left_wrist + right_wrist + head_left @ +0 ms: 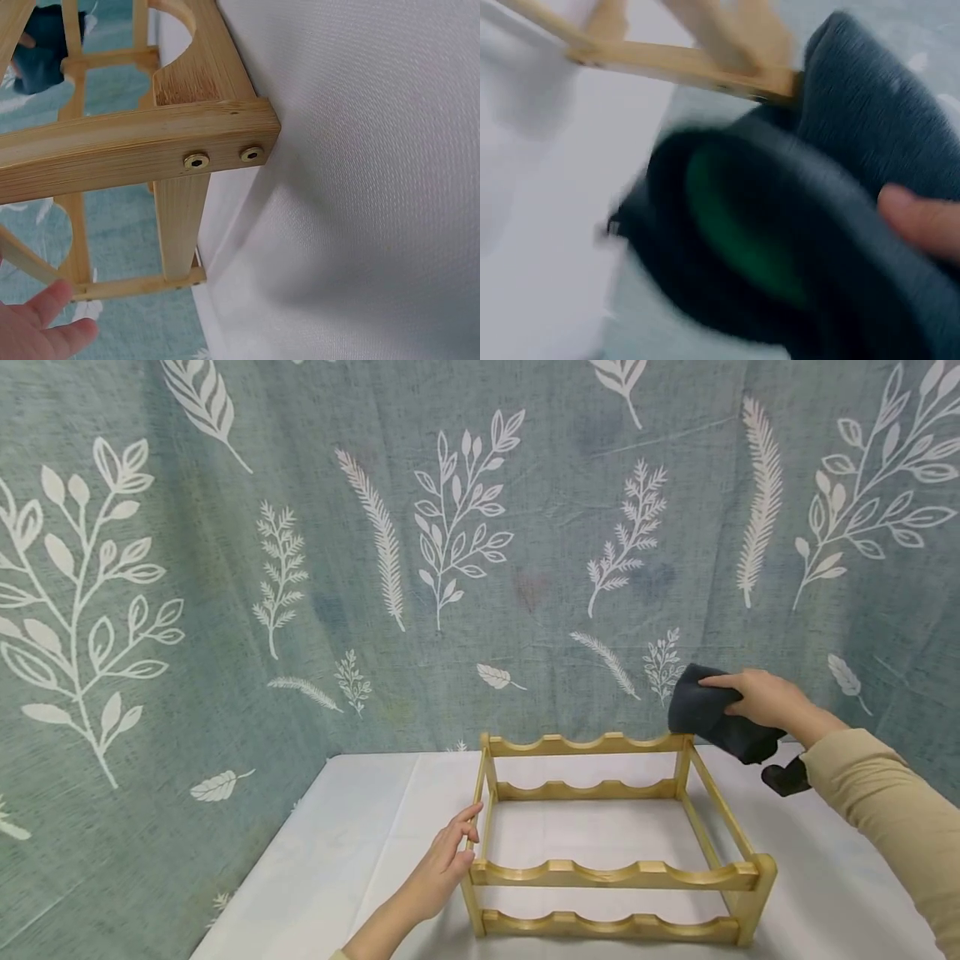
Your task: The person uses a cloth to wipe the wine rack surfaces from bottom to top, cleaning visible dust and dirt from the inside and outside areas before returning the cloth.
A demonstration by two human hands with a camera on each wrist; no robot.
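Grey-green leaf-printed fabric (540,602) hangs beyond the white tabletop (390,827), where a wooden rack (615,877) stands. By its far right corner is a dark cloth (699,706), grasped by the fingers of my right hand (768,697); those of my left hand (440,867) extend loosely at the rack's left side.

Dark cloth (701,706) (bunched) is beside the wooden rack (615,878).

No text, number or sign is readable, neither on the wooden wine rack (645,877) at five o'clock in the head view, nor on the dark cloth (701,706) at three.
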